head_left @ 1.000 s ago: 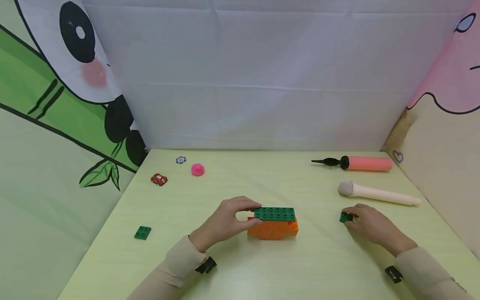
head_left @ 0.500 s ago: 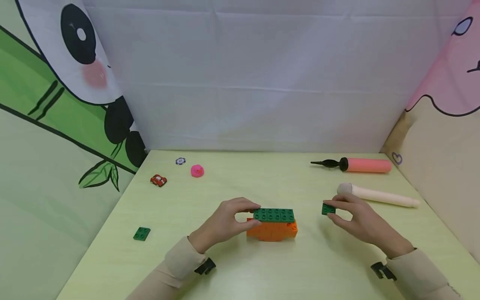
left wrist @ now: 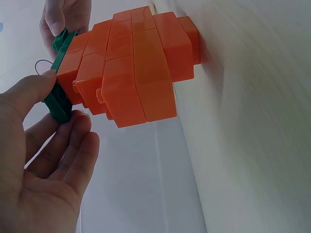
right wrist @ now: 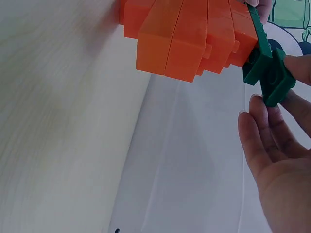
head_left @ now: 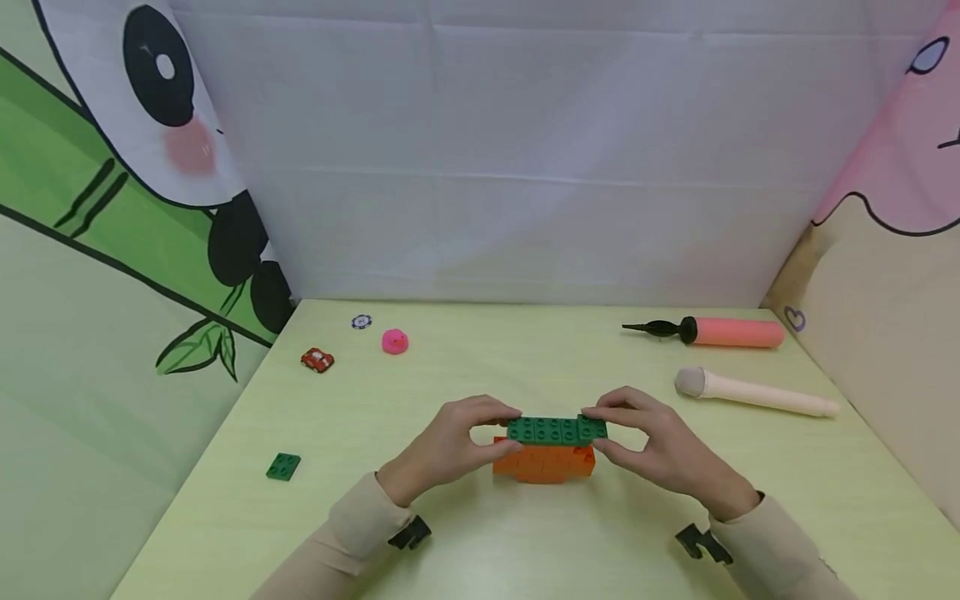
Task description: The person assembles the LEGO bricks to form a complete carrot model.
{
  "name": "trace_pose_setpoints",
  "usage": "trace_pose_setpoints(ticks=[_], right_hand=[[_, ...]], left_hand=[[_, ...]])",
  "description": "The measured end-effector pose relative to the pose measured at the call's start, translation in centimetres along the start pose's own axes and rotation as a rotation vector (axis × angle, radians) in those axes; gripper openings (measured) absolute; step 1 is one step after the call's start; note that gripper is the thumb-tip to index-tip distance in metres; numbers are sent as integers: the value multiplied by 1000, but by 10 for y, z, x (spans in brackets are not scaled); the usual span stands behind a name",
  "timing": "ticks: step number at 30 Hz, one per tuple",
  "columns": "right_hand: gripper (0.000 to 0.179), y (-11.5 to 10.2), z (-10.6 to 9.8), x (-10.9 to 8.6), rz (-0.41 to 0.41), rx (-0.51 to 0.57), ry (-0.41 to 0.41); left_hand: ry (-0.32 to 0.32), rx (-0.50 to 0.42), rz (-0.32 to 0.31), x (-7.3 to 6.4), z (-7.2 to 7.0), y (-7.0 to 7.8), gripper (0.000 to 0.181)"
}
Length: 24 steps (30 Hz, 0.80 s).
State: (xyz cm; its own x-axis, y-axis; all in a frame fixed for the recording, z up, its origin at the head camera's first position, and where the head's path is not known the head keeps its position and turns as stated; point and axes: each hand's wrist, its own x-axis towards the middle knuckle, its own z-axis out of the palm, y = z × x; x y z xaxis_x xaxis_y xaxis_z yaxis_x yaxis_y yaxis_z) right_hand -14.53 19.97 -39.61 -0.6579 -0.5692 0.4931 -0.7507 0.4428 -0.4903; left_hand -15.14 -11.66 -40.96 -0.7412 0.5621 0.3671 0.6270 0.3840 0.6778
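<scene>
An orange brick structure (head_left: 543,465), narrower at its base, stands upright mid-table. Along its top lies a row of green studded bricks (head_left: 547,430). My left hand (head_left: 453,442) pinches the row's left end between thumb and fingers. At the opposite end, my right hand (head_left: 660,437) pinches a small green brick (head_left: 593,427) over the row's right end. The right wrist view has this small brick (right wrist: 278,80) slightly askew against the overhanging green end (right wrist: 259,63); I cannot tell whether they are joined. Another flat green brick (head_left: 283,467) lies far left.
Toward the back left are a red toy car (head_left: 317,360), a pink rubber duck (head_left: 395,342) and a poker chip (head_left: 362,322). Back right lie a pink hand pump (head_left: 735,332) and a white toy microphone (head_left: 757,394). A white cloth wall (head_left: 525,167) closes the back.
My right hand has lifted the small green brick from the table near the microphone and carried it left to the row's right end. The left hand has kept its grip in place.
</scene>
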Motion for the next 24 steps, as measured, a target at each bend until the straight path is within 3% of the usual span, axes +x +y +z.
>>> trace_pose_setpoints(ticks=[5,8,16,24], right_hand=[[37,2,6,1,54,41,-3],[34,3,8,2,101,120,-24],[29,5,14,1,308,348,-67],[29,8,17,2,292,402,-39]], left_hand=[[-2,-5,4,1,0,1,37],[-2,-8,3,1,0,1,37],[-3,-1,-12,1,1,1,37],[-5,-2,-25,1,2,-1,38]])
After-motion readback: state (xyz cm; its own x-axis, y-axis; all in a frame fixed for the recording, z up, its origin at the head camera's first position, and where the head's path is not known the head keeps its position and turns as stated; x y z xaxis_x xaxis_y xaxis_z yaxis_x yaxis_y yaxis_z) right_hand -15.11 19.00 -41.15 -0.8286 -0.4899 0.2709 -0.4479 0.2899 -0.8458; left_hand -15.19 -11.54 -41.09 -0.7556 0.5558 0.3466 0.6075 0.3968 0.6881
